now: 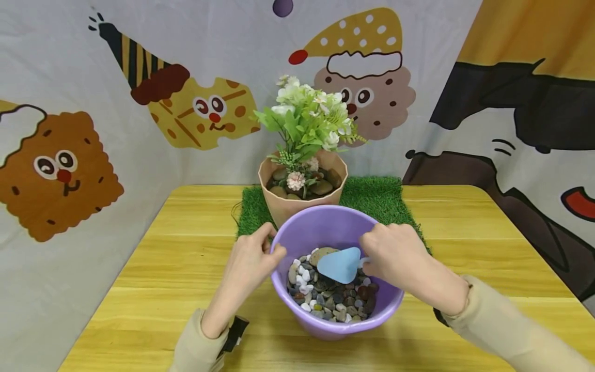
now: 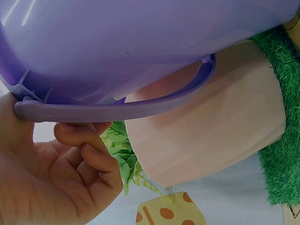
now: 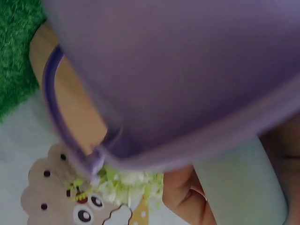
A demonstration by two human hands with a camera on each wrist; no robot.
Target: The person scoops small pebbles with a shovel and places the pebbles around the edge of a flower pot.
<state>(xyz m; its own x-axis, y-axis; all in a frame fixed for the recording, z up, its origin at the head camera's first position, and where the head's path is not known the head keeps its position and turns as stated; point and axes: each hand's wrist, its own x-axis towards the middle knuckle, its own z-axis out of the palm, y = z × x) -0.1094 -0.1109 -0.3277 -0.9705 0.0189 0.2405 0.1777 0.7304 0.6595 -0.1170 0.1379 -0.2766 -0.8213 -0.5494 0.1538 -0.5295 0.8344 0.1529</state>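
Observation:
A purple bucket [image 1: 321, 225] stands on the table with several white, grey and brown pebbles [image 1: 327, 302] in it. My left hand [image 1: 246, 261] pinches the bucket's left rim, close to where the bucket handle [image 2: 133, 110] joins, as the left wrist view shows. Over the right rim, my right hand [image 1: 395, 253] grips a small light-blue toy shovel [image 1: 340, 265]. The shovel's blade is tilted above the pebbles, apparently carrying nothing on its visible face. In the right wrist view the shovel's handle [image 3: 241, 187] passes between the fingers, partly hidden by the bucket's rim.
Behind the bucket, a beige flowerpot [image 1: 293, 206] holds white-flowered green foliage [image 1: 311, 116] and larger brown stones [image 1: 327, 181]. It stands on a green turf mat [image 1: 374, 194] over the wooden table [image 1: 186, 268]. A cartoon-printed cloth [image 1: 223, 31] hangs behind.

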